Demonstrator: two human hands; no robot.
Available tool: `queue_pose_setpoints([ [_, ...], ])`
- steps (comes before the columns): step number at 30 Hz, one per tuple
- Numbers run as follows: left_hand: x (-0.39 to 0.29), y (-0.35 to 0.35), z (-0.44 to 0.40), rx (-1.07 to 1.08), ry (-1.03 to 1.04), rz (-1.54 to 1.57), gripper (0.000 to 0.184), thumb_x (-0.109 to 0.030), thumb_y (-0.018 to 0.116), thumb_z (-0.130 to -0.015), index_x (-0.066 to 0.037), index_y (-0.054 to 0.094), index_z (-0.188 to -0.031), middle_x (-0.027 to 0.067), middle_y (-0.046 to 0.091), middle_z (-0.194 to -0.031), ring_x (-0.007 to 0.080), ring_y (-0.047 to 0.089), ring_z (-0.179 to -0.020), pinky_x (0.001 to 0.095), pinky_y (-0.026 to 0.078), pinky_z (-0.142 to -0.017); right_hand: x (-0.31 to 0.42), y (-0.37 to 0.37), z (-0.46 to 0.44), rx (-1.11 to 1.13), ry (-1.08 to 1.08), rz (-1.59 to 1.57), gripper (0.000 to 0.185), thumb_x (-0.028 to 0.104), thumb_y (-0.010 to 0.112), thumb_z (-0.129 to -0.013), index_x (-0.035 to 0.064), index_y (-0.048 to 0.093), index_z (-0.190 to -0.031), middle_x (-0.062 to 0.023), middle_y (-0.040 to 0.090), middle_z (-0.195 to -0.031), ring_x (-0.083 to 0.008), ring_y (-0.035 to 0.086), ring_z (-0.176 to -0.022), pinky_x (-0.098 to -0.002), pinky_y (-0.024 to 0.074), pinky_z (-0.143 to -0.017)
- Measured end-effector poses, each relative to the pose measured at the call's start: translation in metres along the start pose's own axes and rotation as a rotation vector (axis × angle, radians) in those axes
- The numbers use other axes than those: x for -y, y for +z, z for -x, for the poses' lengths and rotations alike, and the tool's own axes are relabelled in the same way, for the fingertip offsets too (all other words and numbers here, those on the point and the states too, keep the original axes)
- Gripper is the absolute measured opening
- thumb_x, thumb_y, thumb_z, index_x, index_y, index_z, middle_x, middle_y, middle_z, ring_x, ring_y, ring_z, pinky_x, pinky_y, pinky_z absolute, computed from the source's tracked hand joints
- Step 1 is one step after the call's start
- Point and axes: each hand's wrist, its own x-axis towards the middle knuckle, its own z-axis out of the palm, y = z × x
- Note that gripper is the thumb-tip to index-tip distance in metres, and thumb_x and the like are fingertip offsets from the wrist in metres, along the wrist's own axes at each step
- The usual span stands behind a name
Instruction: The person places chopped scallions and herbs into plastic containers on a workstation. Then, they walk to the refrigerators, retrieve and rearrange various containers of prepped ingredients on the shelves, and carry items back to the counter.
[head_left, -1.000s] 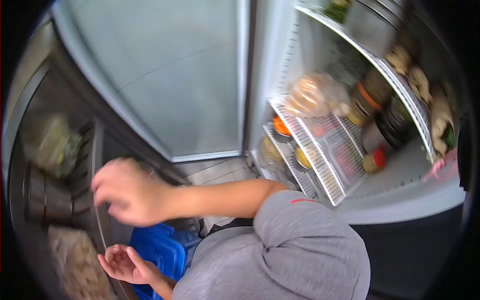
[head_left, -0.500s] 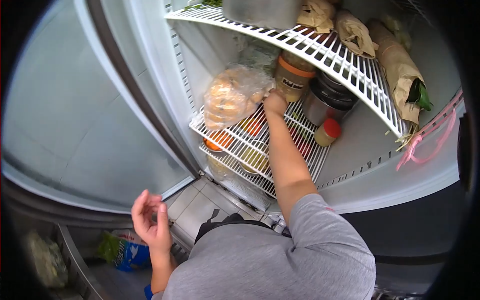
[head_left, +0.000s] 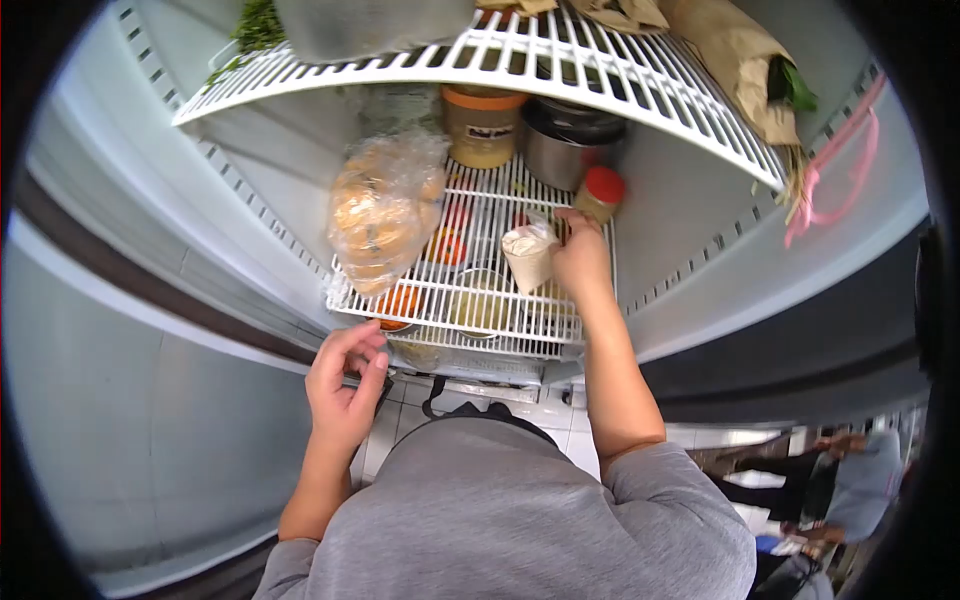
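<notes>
My right hand reaches over the wire shelf in the fridge, its fingers closed at the edge of a small white-and-beige packet. Just behind those fingers is a jar with a red lid. My left hand is in front of the shelf's left corner, fingers curled but apart, holding nothing. Between the hands and the back wall, a clear plastic bag of round buns lies on the left. An orange-rimmed tub and a dark-lidded metal pot stand at the back.
The upper wire shelf holds a metal container, green herbs and brown paper bundles. A pink ribbon hangs on the right. The open glass door is at the left. Another person is at the lower right.
The view has turned toward the fridge. My right hand has moved from beside the tub to near the red-lidded jar, and the small packet now shows at its fingers. My left hand stays empty.
</notes>
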Motion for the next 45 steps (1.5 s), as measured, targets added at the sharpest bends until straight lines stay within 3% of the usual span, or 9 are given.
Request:
queue_pose_setpoints([
  [5,0.004,0.016,-0.017,0.161,-0.020,0.069,0.034,0.002,0.065,-0.088,-0.003,0.061,-0.121,0.0065,0.064,-0.105,0.0102,0.059,-0.092,0.0224,0.047,-0.074,-0.021,0.004,0.017,-0.146,-0.302,0.203,0.048,0.019,0.075,-0.078,0.0014,0.063,-0.120,-0.0220,0.058,-0.129,-0.0371,0.062,-0.107,-0.0438,0.0510,-0.088],
  [11,0.012,0.018,-0.003,0.189,-0.004,0.099,0.033,0.001,0.065,-0.088,-0.004,0.062,-0.121,0.0068,0.065,-0.107,0.0101,0.059,-0.093,0.0231,0.047,-0.074,-0.019,-0.008,-0.009,0.168,-0.086,0.424,0.030,0.012,0.073,-0.080,-0.0008,0.066,-0.107,-0.0191,0.070,-0.097,-0.0338,0.067,-0.089,-0.0419,0.0527,-0.083],
  [14,0.024,0.013,0.003,0.175,-0.084,0.082,0.034,0.002,0.065,-0.088,-0.004,0.062,-0.121,0.0066,0.065,-0.107,0.0097,0.058,-0.093,0.0231,0.047,-0.073,0.013,-0.032,-0.011,0.489,0.070,-0.434,0.020,0.003,0.070,-0.081,-0.0005,0.065,-0.100,-0.0068,0.069,-0.091,-0.0140,0.064,-0.083,-0.0301,0.0523,-0.074],
  [18,0.038,0.020,0.004,0.162,-0.176,0.201,0.036,0.000,0.064,-0.089,-0.003,0.059,-0.124,0.0060,0.064,-0.109,0.0100,0.059,-0.094,0.0232,0.049,-0.072,0.038,-0.051,-0.009,0.604,0.054,-1.059,0.024,0.000,0.066,-0.087,0.0030,0.060,-0.110,-0.0071,0.067,-0.102,-0.0173,0.065,-0.096,-0.0325,0.0534,-0.083],
  [22,0.031,0.053,-0.025,0.332,-0.434,0.779,0.053,-0.025,0.054,-0.100,-0.001,0.038,-0.144,0.0151,0.050,-0.138,0.0261,0.055,-0.121,0.0409,0.050,-0.097,0.043,-0.041,-0.007,0.774,0.026,-1.457,0.023,-0.001,0.062,-0.090,0.0034,0.058,-0.112,-0.0106,0.065,-0.115,-0.0217,0.064,-0.107,-0.0362,0.0511,-0.098],
  [27,0.020,0.088,-0.067,0.551,-0.623,1.170,0.047,-0.016,0.060,-0.097,0.005,0.043,-0.135,0.0162,0.061,-0.124,0.0238,0.066,-0.107,0.0356,0.056,-0.091,0.041,-0.040,-0.002,0.819,-0.009,-1.479,0.028,-0.003,0.066,-0.086,0.0007,0.060,-0.113,-0.0122,0.067,-0.112,-0.0237,0.065,-0.105,-0.0375,0.0508,-0.097],
  [35,0.012,0.121,-0.066,0.327,-0.514,0.811,0.025,-0.013,0.066,-0.094,0.005,0.063,-0.112,0.0129,0.071,-0.098,0.0188,0.071,-0.083,0.0273,0.058,-0.076,0.027,-0.061,0.012,0.511,0.048,-1.189,0.023,-0.004,0.062,-0.086,-0.0025,0.062,-0.110,-0.0090,0.069,-0.101,-0.0178,0.066,-0.092,-0.0300,0.0514,-0.085],
  [40,0.028,0.129,-0.060,0.509,-0.471,0.562,0.056,-0.012,0.064,-0.094,-0.003,0.040,-0.144,0.0153,0.049,-0.139,0.0177,0.057,-0.114,0.0334,0.051,-0.093,-0.014,-0.054,-0.007,0.103,0.073,-0.397,0.020,-0.004,0.060,-0.082,-0.0026,0.070,-0.100,-0.0129,0.071,-0.085,-0.0207,0.067,-0.076,-0.0302,0.0513,-0.071],
  [45,0.041,0.104,-0.042,0.610,-0.379,0.539,0.049,-0.013,0.062,-0.095,-0.004,0.045,-0.141,0.0101,0.055,-0.132,0.0161,0.059,-0.110,0.0292,0.050,-0.090,-0.008,-0.033,-0.023,-0.310,-0.038,0.140,0.027,0.012,0.067,-0.083,0.0045,0.067,-0.109,-0.0196,0.068,-0.099,-0.0374,0.065,-0.093,-0.0433,0.0511,-0.087],
])
